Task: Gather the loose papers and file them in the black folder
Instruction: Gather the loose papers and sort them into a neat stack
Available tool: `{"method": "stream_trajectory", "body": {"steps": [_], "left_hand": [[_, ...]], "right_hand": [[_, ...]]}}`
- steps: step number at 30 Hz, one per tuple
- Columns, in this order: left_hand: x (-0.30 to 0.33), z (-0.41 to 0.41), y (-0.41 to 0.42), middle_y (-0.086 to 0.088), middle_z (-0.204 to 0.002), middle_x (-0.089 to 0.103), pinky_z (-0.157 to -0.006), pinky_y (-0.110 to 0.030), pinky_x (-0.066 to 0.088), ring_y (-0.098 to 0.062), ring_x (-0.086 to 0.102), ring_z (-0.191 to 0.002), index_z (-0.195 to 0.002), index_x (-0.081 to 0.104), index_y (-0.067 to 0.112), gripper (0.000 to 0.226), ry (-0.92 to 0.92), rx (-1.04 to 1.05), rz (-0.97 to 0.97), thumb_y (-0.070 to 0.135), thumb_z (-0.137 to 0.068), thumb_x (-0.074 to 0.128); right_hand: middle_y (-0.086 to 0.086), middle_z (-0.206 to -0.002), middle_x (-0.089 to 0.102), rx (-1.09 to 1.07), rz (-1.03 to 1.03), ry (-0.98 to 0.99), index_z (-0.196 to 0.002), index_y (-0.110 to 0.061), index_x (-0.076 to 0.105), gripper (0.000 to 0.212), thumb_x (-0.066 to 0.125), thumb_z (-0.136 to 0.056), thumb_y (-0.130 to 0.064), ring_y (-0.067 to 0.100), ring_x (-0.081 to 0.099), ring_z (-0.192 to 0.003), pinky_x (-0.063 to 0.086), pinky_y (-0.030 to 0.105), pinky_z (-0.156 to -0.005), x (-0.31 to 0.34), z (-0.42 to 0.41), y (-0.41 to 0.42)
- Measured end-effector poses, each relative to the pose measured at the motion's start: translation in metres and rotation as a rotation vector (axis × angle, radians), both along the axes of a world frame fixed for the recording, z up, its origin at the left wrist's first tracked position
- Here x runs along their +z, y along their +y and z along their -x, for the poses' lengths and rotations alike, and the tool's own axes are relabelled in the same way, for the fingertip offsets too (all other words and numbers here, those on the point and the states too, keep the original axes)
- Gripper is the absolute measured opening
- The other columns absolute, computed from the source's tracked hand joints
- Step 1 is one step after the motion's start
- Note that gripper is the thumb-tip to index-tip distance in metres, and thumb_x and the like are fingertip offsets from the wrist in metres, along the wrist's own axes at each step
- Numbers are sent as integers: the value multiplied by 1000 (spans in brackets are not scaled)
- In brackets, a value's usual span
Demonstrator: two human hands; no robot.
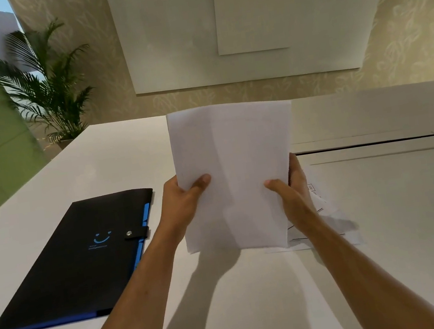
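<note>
I hold a stack of white papers upright above the white table, blank backs facing me. My left hand grips its left edge, thumb on the front. My right hand grips the right edge the same way. More loose printed papers lie flat on the table behind and right of my right hand, partly hidden by it. The black folder with blue edges and a blue smiley lies flat to the left, snapped shut by its strap.
A long dark cable slot runs across the table at the right. A potted palm stands beyond the table's far left corner. A whiteboard hangs on the wall behind.
</note>
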State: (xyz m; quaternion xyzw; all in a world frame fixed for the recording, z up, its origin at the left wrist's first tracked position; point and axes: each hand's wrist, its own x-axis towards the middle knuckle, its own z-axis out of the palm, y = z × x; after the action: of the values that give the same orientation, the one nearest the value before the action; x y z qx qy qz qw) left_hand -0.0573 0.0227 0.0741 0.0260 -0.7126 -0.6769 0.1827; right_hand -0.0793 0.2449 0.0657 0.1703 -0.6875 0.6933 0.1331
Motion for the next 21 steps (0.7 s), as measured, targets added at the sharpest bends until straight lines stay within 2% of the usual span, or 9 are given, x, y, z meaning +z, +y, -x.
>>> {"method": "stream_trajectory", "body": {"steps": [2, 4, 5, 7, 10, 12, 16, 18, 21], "left_hand": [[-1, 2, -6, 13, -86, 73, -53, -16, 53, -10, 70, -76, -99, 66, 31, 22, -27, 11, -2, 37, -79, 75], [-5, 5, -13, 3, -90, 71, -54, -21, 51, -17, 68, -80, -107, 67, 19, 36, -75, 15, -30, 38, -79, 76], [-8, 6, -16, 0, -93, 71, -56, -25, 50, -20, 66, -83, -111, 66, 15, 40, -111, 19, -51, 38, -79, 76], [-17, 11, -22, -2, -96, 69, -62, -29, 48, -22, 64, -89, -110, 64, 15, 38, -191, 45, -89, 35, -79, 76], [-35, 16, -28, 2, -94, 67, -69, -30, 47, -18, 61, -88, -107, 63, 16, 31, -327, 59, -107, 29, -82, 75], [-49, 20, -33, -2, -102, 67, -79, -34, 47, -21, 60, -92, -119, 60, 11, 39, -438, 56, -89, 26, -85, 72], [-66, 24, -40, -16, -137, 51, -106, -49, 36, -36, 45, -126, -140, 41, 1, 59, -609, 45, -75, 25, -92, 64], [-71, 24, -42, -17, -147, 41, -109, -48, 31, -36, 37, -134, -145, 34, 1, 62, -648, 26, -58, 25, -94, 60], [-76, 24, -45, -14, -150, 38, -107, -43, 30, -34, 33, -137, -144, 35, 0, 57, -680, 22, -32, 23, -96, 57]], "right_hand": [[-16, -103, 68, 35, 55, -17, -114, -30, 53, 42, 60, -72, -32, 5, 65, -93, 54, 22, -71, 2, 4, 9], [-5, -108, 68, -113, 24, -61, -111, -29, 57, 35, 56, -81, -46, 13, 63, -100, 51, 29, -79, 3, 11, 20], [-3, -108, 67, -250, -46, -107, -110, -29, 58, 35, 55, -83, -52, 16, 62, -101, 49, 33, -82, 0, 17, 27], [3, -113, 65, -517, -267, -230, -115, -23, 58, 40, 61, -86, -50, 22, 58, -109, 45, 39, -89, -11, 30, 47], [15, -128, 57, -717, -630, -449, -126, -15, 52, 54, 67, -82, -43, 35, 48, -120, 38, 46, -96, -31, 42, 73], [17, -125, 57, -743, -811, -543, -124, -12, 50, 62, 64, -77, -50, 37, 47, -117, 38, 49, -95, -42, 43, 81], [19, -120, 59, -700, -994, -611, -118, -11, 51, 77, 60, -69, -69, 38, 48, -115, 37, 52, -98, -54, 44, 82], [19, -122, 58, -666, -1071, -615, -120, -10, 50, 82, 62, -67, -73, 38, 47, -117, 36, 53, -100, -53, 45, 80], [19, -126, 55, -637, -1159, -638, -124, -10, 50, 88, 66, -66, -75, 39, 46, -120, 37, 53, -101, -46, 44, 75]]}}
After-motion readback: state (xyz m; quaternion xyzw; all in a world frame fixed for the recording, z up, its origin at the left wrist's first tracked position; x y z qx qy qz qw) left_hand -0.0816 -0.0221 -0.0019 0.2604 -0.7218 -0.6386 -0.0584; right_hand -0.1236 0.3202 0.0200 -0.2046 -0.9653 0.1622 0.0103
